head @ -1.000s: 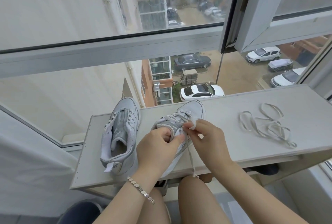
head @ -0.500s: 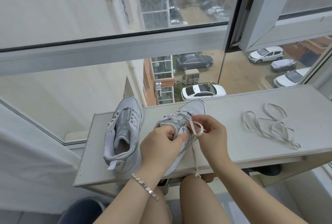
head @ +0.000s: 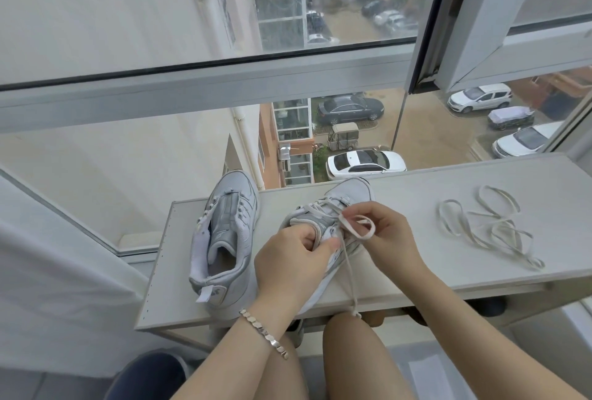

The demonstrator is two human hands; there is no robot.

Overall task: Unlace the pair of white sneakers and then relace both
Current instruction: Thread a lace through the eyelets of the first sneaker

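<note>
Centre frame: the left hand (head: 298, 268) grips the sneaker (head: 352, 192), hiding its heel; the right hand (head: 392, 236) pinches a lace (head: 354, 230) loop; eyelets beneath are unclear.

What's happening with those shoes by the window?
A person at a shelf by the window is busy with shoelaces. The left hand grips one white sneaker at its opening, and the right hand pinches a loop of its lace. The other sneaker stands to the left with no lace showing. A loose lace lies on the shelf to the right.
</note>
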